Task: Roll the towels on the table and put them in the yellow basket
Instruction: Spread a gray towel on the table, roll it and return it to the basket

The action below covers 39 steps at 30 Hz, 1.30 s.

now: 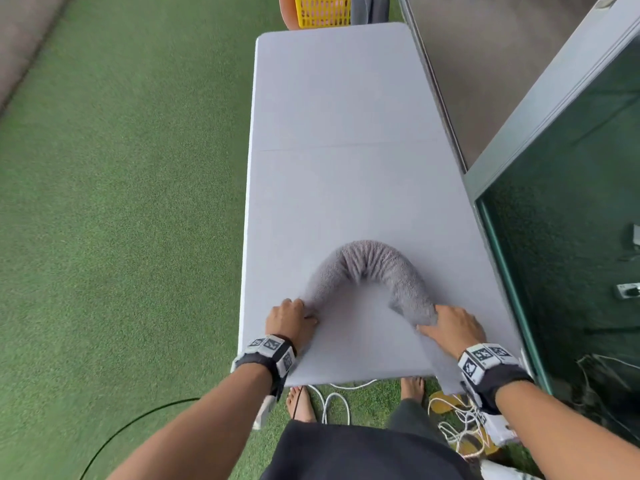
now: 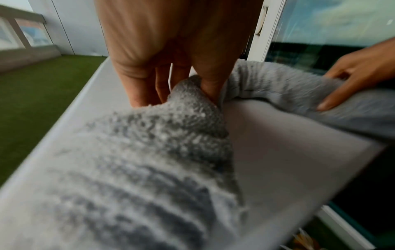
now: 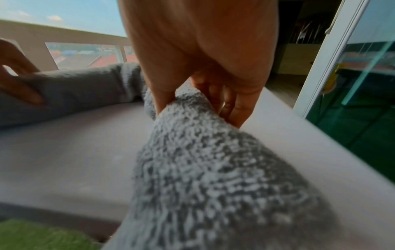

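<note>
Nearest the body, both hands work at the near end of the long white folding table (image 1: 332, 98), each wearing a dark wrist strap with black-and-white marker blocks (image 1: 273, 348). The left hand (image 1: 290, 318) has its fingers curled down onto one end of the fluffy grey terry towel (image 1: 370, 268), and the left wrist view shows the thumb and fingers (image 2: 211, 88) pinching a bunched fold of the pile between them. The right hand (image 1: 455, 325) grips the other end the same way: in the right wrist view its thumb and fingers (image 3: 235, 108) close round the cloth, which runs out from under the palm towards the camera.

The towel lies on the tabletop as a rolled-up rope bent into an arch. Its two ends point back towards the person, one in each hand, and the crown of the bend points away down the table, so its long axis curves from the left hand out and round to the right hand. A loose flat part drapes over the near edge by the right wrist.

At the far end, just beyond the table, stands the yellow slatted plastic basket (image 1: 323, 10) on green artificial turf (image 1: 121, 202)
</note>
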### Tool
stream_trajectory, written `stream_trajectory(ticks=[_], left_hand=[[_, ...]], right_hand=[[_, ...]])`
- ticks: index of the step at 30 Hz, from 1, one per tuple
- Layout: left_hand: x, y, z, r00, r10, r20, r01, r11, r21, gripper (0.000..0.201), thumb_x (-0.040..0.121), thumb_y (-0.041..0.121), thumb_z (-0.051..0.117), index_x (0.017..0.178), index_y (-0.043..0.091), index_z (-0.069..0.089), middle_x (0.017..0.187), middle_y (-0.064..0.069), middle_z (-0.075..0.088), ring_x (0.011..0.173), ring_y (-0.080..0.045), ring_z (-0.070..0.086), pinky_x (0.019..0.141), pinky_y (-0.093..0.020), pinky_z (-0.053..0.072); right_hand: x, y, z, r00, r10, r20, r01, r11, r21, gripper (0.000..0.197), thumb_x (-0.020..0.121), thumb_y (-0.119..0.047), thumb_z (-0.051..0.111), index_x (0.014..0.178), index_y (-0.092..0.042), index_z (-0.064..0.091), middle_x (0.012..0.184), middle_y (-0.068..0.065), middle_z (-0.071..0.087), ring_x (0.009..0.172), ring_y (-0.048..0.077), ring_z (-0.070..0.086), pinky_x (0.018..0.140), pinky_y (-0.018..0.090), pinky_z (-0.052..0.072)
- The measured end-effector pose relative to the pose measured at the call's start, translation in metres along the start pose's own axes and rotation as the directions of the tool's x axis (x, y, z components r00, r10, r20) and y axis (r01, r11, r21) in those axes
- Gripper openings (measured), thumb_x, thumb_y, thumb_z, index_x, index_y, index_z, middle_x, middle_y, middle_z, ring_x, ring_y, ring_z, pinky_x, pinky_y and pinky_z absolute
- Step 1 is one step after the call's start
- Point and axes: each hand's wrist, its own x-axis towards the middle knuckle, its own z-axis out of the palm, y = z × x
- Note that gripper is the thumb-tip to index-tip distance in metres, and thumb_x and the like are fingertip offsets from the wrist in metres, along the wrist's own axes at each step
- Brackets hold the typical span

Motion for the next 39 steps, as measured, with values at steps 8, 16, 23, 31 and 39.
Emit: stream_trajectory(ticks=[8, 16, 23, 31, 39], left_hand=[[-0.04, 0.028, 0.039, 0.988, 0.006, 0.156, 0.046, 0.944, -0.326, 0.031, 0.085, 0.044, 0.06, 0.081, 0.014, 0.052, 0.098, -0.016, 0.065, 0.09, -0.036, 0.06, 0.069, -0.034, 0.039], [-0.069, 0.009, 0.054, 0.985, 0.038, 0.168, 0.075, 0.782, -0.619, 0.047, 0.067, 0.044, 0.057, 0.101, 0.012, 0.066, 0.094, -0.004, 0.07, 0.083, -0.025, 0.065, 0.077, -0.035, 0.053], [-0.065, 0.014, 0.056, 0.987, -0.086, 0.136, 0.155, 0.729, -0.666, 0.036, 0.077, 0.024, 0.068, 0.112, 0.015, 0.065, 0.103, -0.003, 0.068, 0.092, -0.024, 0.063, 0.082, -0.029, 0.049], [-0.077, 0.029, 0.076, 0.939, 0.131, 0.319, 0.103, 0.776, -0.622, 0.059, 0.08, 0.019, 0.07, 0.136, 0.018, 0.052, 0.128, -0.003, 0.062, 0.1, -0.022, 0.066, 0.092, -0.032, 0.05], [-0.112, -0.041, 0.075, 0.937, 0.002, 0.35, 0.201, 0.816, -0.542, 0.033, 0.091, 0.018, 0.06, 0.123, 0.012, 0.061, 0.117, -0.006, 0.067, 0.1, -0.015, 0.063, 0.091, -0.031, 0.051]], right_hand=[[-0.05, -0.086, 0.055, 0.992, 0.122, 0.008, -0.121, 0.973, 0.196, 0.042, 0.084, -0.049, 0.066, 0.105, -0.013, 0.069, 0.107, 0.017, 0.069, 0.094, 0.036, 0.065, 0.072, 0.033, 0.047], [-0.063, -0.095, 0.073, 0.987, 0.131, 0.089, -0.153, 0.932, 0.327, 0.047, 0.087, -0.045, 0.056, 0.113, -0.007, 0.061, 0.112, 0.018, 0.064, 0.102, 0.036, 0.059, 0.085, 0.039, 0.049], [-0.066, -0.087, 0.073, 0.992, 0.085, 0.089, -0.114, 0.908, 0.402, 0.047, 0.086, -0.045, 0.062, 0.116, -0.009, 0.06, 0.117, 0.015, 0.064, 0.102, 0.031, 0.061, 0.084, 0.035, 0.049], [-0.047, -0.118, 0.075, 0.976, 0.193, -0.103, -0.17, 0.964, 0.203, 0.145, 0.048, -0.077, 0.076, 0.154, -0.01, 0.002, 0.156, 0.017, 0.022, 0.139, 0.031, 0.03, 0.109, 0.05, 0.027], [-0.019, -0.098, 0.064, 0.992, 0.056, -0.11, -0.049, 0.997, 0.065, 0.116, 0.056, -0.056, 0.085, 0.142, -0.008, 0.025, 0.132, 0.014, 0.044, 0.12, 0.031, 0.046, 0.095, 0.047, 0.04]])
